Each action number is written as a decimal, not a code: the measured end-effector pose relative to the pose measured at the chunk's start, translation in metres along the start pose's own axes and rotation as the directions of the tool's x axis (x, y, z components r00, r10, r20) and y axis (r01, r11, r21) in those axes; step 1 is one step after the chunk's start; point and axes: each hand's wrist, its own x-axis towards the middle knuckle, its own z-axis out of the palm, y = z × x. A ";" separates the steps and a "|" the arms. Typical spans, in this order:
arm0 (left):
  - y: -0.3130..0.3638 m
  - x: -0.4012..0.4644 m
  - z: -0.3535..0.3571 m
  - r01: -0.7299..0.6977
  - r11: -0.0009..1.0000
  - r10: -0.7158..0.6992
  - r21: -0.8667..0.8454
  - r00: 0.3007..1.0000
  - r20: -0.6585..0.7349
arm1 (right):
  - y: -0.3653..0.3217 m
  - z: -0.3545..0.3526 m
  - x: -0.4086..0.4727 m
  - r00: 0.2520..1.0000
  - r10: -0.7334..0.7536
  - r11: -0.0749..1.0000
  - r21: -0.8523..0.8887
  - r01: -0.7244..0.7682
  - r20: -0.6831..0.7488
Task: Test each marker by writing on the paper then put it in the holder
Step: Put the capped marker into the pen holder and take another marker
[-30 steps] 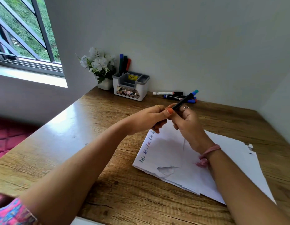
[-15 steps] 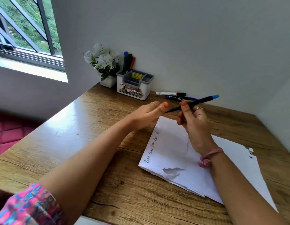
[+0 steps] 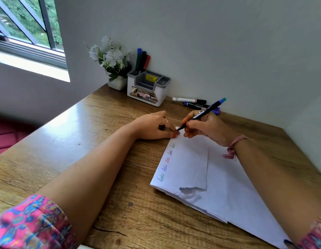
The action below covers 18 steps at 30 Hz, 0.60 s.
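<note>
Patterned sleeve point(image 3: 30, 223), lower left corner; bare forearm runs from it across the wooden counter point(image 3: 70, 133).

Paper point(image 3: 215, 186): white sheets, folded and torn at the near edge, lying flat on the counter. A column of small handwritten words in several colours runs along the left margin.

Left hand point(image 3: 152, 125): rests on the counter at the paper's far left corner, fingers curled around a small black object, probably the marker's cap, though the view is too poor to confirm. Ring on one finger.

Right hand point(image 3: 208, 127): fingers pinch the marker point(image 3: 201, 114) in a writing grip; black barrel, teal rear end, tip down at the paper's top corner, just beside the left thumb. Pink band on the wrist.

Loose markers point(image 3: 190, 101): lying against the wall, behind the right hand.

Holder point(image 3: 147, 90): white with grey compartments, at the wall; three markers point(image 3: 142, 59) stand upright in its left rear compartment.

Flower pot point(image 3: 116, 81): white flowers, just left of the holder.
</note>
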 end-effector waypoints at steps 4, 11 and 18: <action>0.000 0.000 -0.001 -0.035 0.999 0.035 -0.009 0.999 -0.003 | 0.013 0.007 0.009 0.999 -0.050 0.995 -0.082 0.050 0.006; -0.001 0.004 0.000 -0.029 1.000 0.029 -0.007 1.000 0.004 | 0.038 0.016 0.010 0.987 -0.145 0.988 -0.070 0.140 -0.074; 0.000 0.004 0.001 0.009 1.000 -0.009 -0.017 1.000 -0.011 | 0.042 0.017 0.014 0.987 -0.156 0.984 -0.091 0.152 -0.033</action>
